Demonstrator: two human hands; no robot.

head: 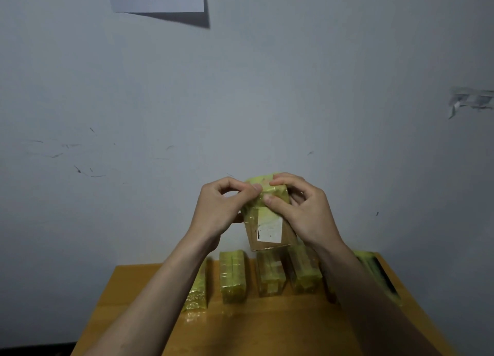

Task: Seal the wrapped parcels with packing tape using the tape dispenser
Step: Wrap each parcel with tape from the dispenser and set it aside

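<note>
1. Parcel (268, 216) in hand is a small cardboard box with a white label (270, 228) on its near face; we hold it up in the air above the wooden table (240, 329), in front of the wall (240, 88). Yellowish tape covers its upper part, while the lower cardboard is bare.

2. Our left hand (222, 208) has its fingers curled, with the fingertips pinching at the film on the parcel's upper left edge. Our right hand (302, 211) grips the upper right side, thumb pressed flat on the front face and fingers wrapped over the top.

3. We judge the step to be smoothing or freeing the tape end on the top. To do it well, we should keep the right thumb anchoring the strip while the left fingertips press outward from the middle, so no bubbles or creases stay trapped.

4. A row of taped parcels (232, 275) stands on the table below our forearms, seemingly finished. At the far right lies a yellowish object with a dark strip (379, 275); we cannot tell whether it is the tape dispenser.

5. Bare cardboard below suggests more wraps are needed; we should keep each pass overlapping the last and the box edges square.
</note>
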